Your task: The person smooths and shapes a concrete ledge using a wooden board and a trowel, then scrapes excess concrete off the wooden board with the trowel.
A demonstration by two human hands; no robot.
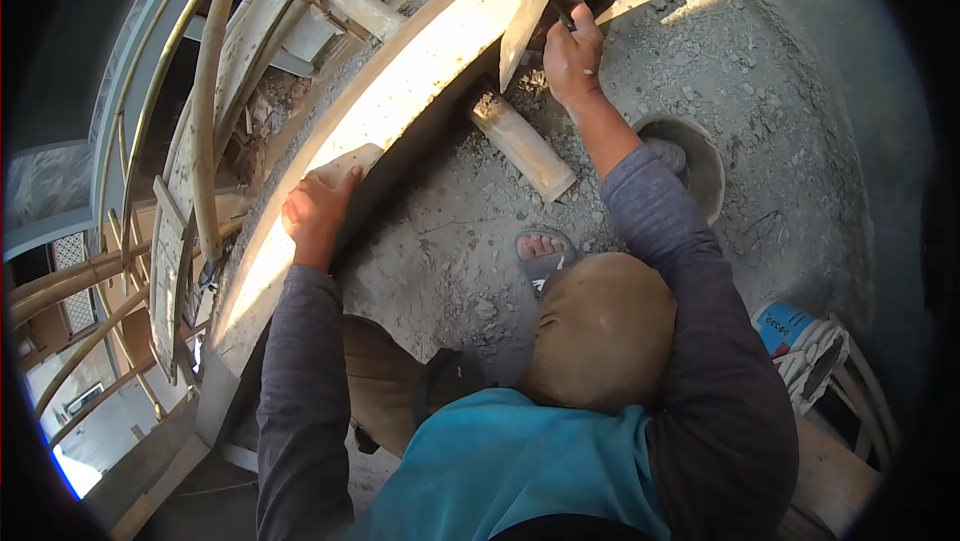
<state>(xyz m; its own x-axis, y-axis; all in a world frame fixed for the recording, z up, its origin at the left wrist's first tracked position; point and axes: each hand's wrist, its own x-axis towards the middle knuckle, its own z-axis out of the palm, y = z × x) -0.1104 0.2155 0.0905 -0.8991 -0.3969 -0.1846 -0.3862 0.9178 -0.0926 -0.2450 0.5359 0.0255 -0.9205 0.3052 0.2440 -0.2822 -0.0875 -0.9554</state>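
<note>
My left hand (318, 213) is closed at the inner edge of a curved, sunlit concrete ledge (400, 91), its thumb and fingers round a small flat piece (350, 165) that lies on the ledge. Further up, my right hand (573, 59) grips a dark tool handle (566, 9). Close beside that hand a long, pointed pale board (530, 16) slants across the ledge; whether it touches the tool is unclear. Below the ledge a pale pipe (525, 148) lies on the rough ground between my hands.
A bucket (712, 166) holding a rounded grey lump stands right of my right forearm. Bamboo poles (210, 101) and curved boards fill the left side. A blue and white container (785, 326) sits at the lower right. My sandalled foot (542, 249) rests on dusty ground.
</note>
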